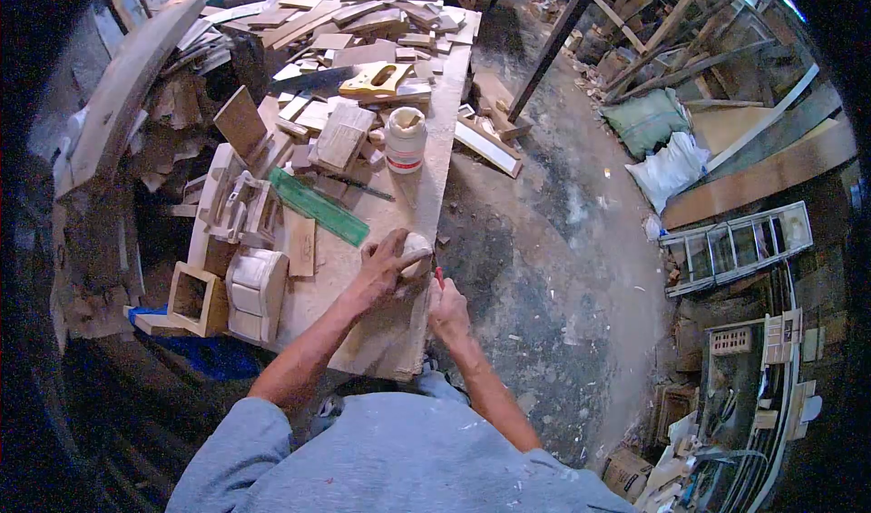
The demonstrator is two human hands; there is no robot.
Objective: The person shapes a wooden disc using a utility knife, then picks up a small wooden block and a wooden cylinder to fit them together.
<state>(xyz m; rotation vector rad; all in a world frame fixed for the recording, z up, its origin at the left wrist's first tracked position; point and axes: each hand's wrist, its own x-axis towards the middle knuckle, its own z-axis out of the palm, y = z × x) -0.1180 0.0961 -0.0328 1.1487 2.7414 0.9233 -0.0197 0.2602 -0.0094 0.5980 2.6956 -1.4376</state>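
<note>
Evidently the shaping was well along: the left hand [383, 266] clamped a rounded wooden block [416, 248] at the counter's [376, 336] edge. The right hand [449, 312] gripped a red-handled tool [439, 277] beside it; what remained, I couldn't tell.

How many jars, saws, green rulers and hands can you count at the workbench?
White jar: 1
Hand saw: 1
Green ruler: 1
Hands: 2, left hand gripping a rounded wood piece, right hand holding a red-handled tool
Total: 5
</note>
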